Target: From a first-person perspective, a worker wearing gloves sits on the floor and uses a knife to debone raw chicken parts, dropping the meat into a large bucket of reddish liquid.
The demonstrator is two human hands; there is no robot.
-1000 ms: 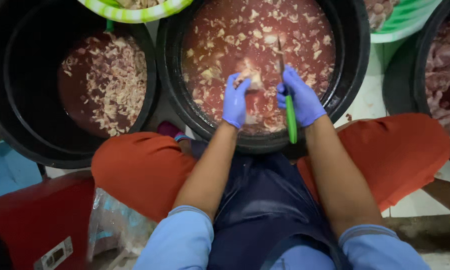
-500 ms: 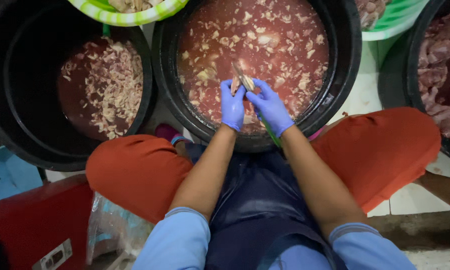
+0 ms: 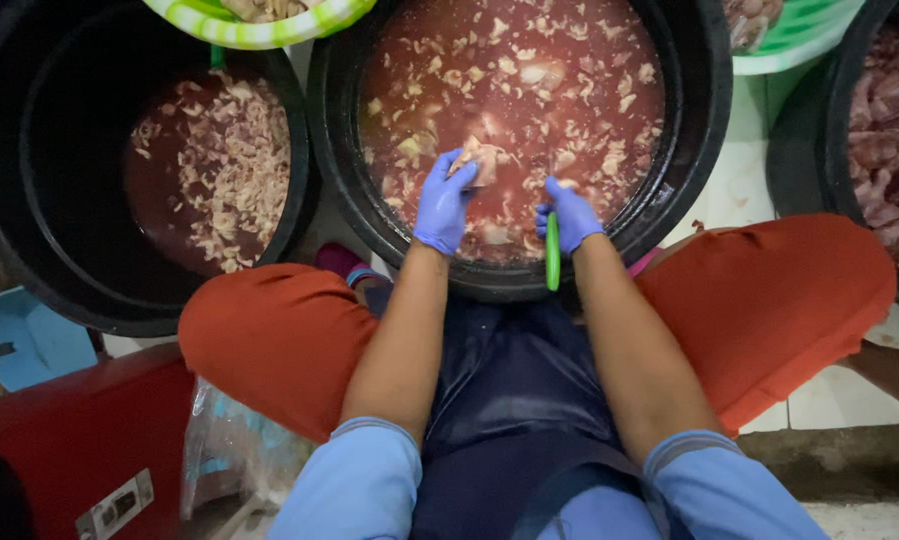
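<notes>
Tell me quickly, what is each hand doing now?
Left hand: closed on a pale piece of meat.
Right hand: closed on a green-handled knife.

Left hand (image 3: 442, 205): thin blue-violet disposable glove, wrinkled at the knuckles, cuff ending at the wrist; right hand (image 3: 570, 214): same glove, same cuff line; forearms bare below the gloves. Sleeves (image 3: 355, 480): light blue, pushed up past the elbows, banded hems. Apron (image 3: 515, 400): dark navy, glossy, wet-looking, creased down the middle. Trousers (image 3: 270, 335): orange-red cloth, smooth over both knees.
</notes>
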